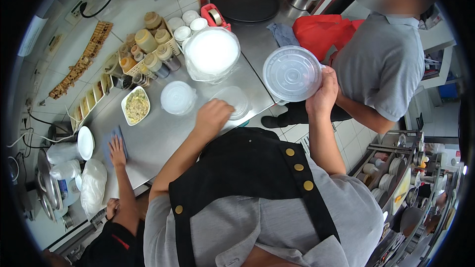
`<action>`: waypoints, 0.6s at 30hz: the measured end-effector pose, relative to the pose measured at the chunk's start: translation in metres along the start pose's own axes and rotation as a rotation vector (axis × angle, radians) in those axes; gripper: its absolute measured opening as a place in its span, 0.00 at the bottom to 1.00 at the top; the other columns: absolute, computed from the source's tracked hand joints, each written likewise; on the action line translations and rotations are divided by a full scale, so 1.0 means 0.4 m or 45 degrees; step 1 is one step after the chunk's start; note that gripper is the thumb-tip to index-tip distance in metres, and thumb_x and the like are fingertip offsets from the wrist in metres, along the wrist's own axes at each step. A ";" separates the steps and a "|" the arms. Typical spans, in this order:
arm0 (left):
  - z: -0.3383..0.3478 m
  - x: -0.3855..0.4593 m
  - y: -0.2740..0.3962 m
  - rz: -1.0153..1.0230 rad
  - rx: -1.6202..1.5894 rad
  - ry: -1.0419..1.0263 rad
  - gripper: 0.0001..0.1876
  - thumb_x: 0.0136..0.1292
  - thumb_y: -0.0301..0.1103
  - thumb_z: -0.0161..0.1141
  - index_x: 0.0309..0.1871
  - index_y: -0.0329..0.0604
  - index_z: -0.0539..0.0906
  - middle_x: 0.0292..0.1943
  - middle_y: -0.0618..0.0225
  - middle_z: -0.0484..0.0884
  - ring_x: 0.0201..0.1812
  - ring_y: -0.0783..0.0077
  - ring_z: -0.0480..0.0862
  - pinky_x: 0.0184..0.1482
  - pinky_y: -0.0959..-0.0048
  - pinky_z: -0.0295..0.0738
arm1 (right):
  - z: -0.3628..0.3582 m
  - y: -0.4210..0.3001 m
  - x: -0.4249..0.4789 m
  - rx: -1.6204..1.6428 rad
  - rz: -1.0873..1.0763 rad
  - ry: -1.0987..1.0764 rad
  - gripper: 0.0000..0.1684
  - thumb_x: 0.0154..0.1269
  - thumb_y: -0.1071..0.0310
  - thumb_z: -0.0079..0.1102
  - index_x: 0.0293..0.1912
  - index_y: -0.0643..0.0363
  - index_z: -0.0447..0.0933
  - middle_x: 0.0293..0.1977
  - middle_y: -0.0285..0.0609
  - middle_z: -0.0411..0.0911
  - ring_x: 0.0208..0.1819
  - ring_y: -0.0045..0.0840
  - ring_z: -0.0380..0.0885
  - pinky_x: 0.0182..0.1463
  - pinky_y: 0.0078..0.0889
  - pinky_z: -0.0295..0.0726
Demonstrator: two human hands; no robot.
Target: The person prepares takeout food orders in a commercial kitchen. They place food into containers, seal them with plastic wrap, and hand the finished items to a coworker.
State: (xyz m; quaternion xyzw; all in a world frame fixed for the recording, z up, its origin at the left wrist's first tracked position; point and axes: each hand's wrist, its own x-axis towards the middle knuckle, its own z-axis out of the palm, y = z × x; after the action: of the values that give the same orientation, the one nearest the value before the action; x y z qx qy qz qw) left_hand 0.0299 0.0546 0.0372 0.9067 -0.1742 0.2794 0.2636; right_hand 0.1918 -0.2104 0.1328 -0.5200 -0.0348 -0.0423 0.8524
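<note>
My right hand [323,91] grips a round clear plastic container with an embossed lid [292,74] by its edge, raised off to the right past the counter's edge. My left hand [214,115] is over the steel counter, fingers curled at the left side of a round clear plastic lid or container [237,100]. Whether it grips that piece is hidden. Left of it stands a round lidded container with whitish contents [178,97]. Farther left is a white square bowl of fried rice [136,106]. A plastic-wrapped stack of white round lids or containers [212,52] stands behind.
Squeeze bottles [146,40] fill a basket along the wall, beside a red tape dispenser [215,16]. A co-worker's hand [117,150] presses a blue cloth [114,142] at left. A person in grey [378,55] stands close right, by a red bag [319,31].
</note>
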 end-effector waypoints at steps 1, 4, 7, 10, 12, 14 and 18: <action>0.029 0.001 -0.005 0.035 0.016 -0.112 0.14 0.54 0.32 0.71 0.43 0.46 0.80 0.39 0.67 0.82 0.41 0.62 0.82 0.40 0.67 0.76 | -0.004 0.011 -0.009 0.008 0.018 0.013 0.09 0.77 0.65 0.49 0.44 0.61 0.72 0.37 0.39 0.79 0.39 0.20 0.79 0.48 0.26 0.80; 0.130 -0.030 -0.024 0.038 0.051 -0.423 0.18 0.53 0.32 0.72 0.47 0.45 0.81 0.44 0.67 0.82 0.46 0.63 0.82 0.45 0.68 0.76 | 0.008 0.028 -0.047 0.033 0.081 0.074 0.04 0.76 0.70 0.51 0.42 0.60 0.72 0.39 0.40 0.79 0.41 0.20 0.78 0.50 0.25 0.77; 0.167 -0.041 -0.026 -0.160 0.005 -0.565 0.21 0.56 0.34 0.71 0.52 0.45 0.81 0.49 0.65 0.82 0.49 0.62 0.81 0.47 0.69 0.75 | -0.002 0.057 -0.066 0.004 0.121 0.012 0.05 0.76 0.69 0.54 0.42 0.60 0.72 0.39 0.39 0.79 0.41 0.19 0.77 0.51 0.24 0.76; 0.140 -0.035 0.004 -0.460 -0.221 -0.392 0.21 0.60 0.31 0.70 0.56 0.43 0.79 0.52 0.64 0.81 0.50 0.64 0.81 0.48 0.69 0.76 | -0.015 0.093 -0.085 -0.100 0.124 -0.028 0.05 0.75 0.69 0.56 0.41 0.59 0.74 0.37 0.34 0.78 0.39 0.14 0.74 0.48 0.20 0.73; 0.101 -0.008 0.031 -0.762 -0.472 -0.189 0.21 0.63 0.29 0.68 0.58 0.42 0.77 0.52 0.64 0.81 0.52 0.68 0.80 0.48 0.69 0.76 | 0.000 0.108 -0.104 -0.240 0.107 -0.081 0.04 0.75 0.68 0.57 0.41 0.57 0.75 0.36 0.31 0.78 0.38 0.12 0.72 0.46 0.18 0.71; 0.041 0.043 0.068 -0.797 -0.698 0.004 0.18 0.65 0.28 0.66 0.57 0.42 0.78 0.51 0.64 0.80 0.50 0.67 0.81 0.47 0.69 0.77 | 0.026 0.123 -0.133 -0.350 0.109 -0.197 0.03 0.76 0.69 0.57 0.43 0.56 0.75 0.37 0.30 0.76 0.38 0.13 0.71 0.45 0.19 0.72; -0.060 0.137 0.151 -0.758 -0.841 0.152 0.18 0.68 0.26 0.63 0.59 0.42 0.76 0.57 0.65 0.77 0.54 0.72 0.78 0.51 0.72 0.75 | 0.093 0.135 -0.167 -0.291 0.126 -0.546 0.03 0.76 0.73 0.54 0.45 0.58 0.71 0.41 0.35 0.79 0.44 0.18 0.75 0.51 0.25 0.75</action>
State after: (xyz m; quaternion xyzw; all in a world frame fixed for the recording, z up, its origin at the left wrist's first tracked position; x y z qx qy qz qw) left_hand 0.0349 0.0107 0.1098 0.7667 0.0301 0.1727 0.6176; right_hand 0.1309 -0.1503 0.0950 -0.6113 -0.1845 0.1073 0.7621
